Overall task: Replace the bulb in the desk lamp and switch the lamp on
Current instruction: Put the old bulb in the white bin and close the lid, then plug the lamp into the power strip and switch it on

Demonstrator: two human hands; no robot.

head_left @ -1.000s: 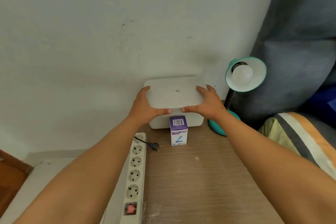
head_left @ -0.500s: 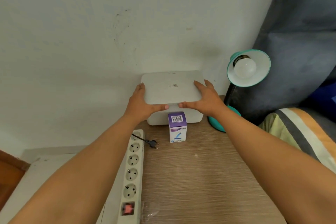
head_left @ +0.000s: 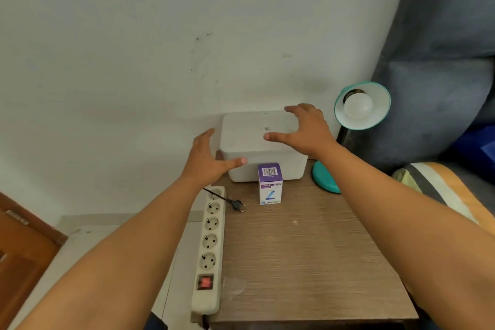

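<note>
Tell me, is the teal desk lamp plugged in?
Unplugged: the black two-pin plug lies loose on the wooden table beside the white power strip, in no socket.

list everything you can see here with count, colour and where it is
lidded plastic box: 1, white, back of table against wall
small cardboard bulb box: 1, purple and white, in front of the white box
desk lamp: 1, teal, right of box, white bulb fitted
power strip: 1, white, red switch, table's left edge
loose plug: 1, black, beside strip
wooden table: 1, brown
left hand: 1, open, at box's left
right hand: 1, open, over lid
</note>
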